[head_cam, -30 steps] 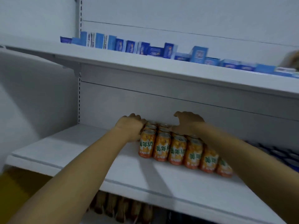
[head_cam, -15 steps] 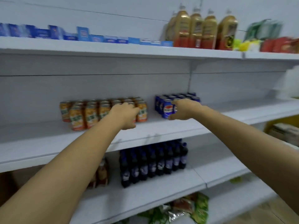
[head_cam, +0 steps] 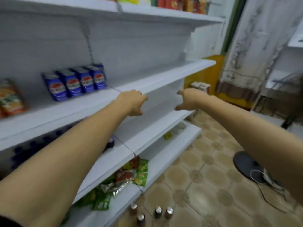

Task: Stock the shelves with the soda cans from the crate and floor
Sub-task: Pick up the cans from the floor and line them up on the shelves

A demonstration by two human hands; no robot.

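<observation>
So on the far left, orange cans [head_cam: 11, 99] and blue cans [head_cam: 77, 82] sit lined up on the middle shelf [head_cam: 68, 108], labels out. Left hand [head_cam: 132, 102] and right hand [head_cam: 188, 99] hang empty, fingers loosely curled, in front of the bare shelf section. Loose cans [head_cam: 157, 212] stand on the floor [head_cam: 205, 177], probably next to grab.

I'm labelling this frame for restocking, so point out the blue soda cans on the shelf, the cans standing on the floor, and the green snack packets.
blue soda cans [head_cam: 74, 84]: head view, label of a front can.
dark silver-topped cans on the tiled floor [head_cam: 158, 211]: head view, top of one can.
green snack packets [head_cam: 142, 172]: head view, face of a packet.
</observation>
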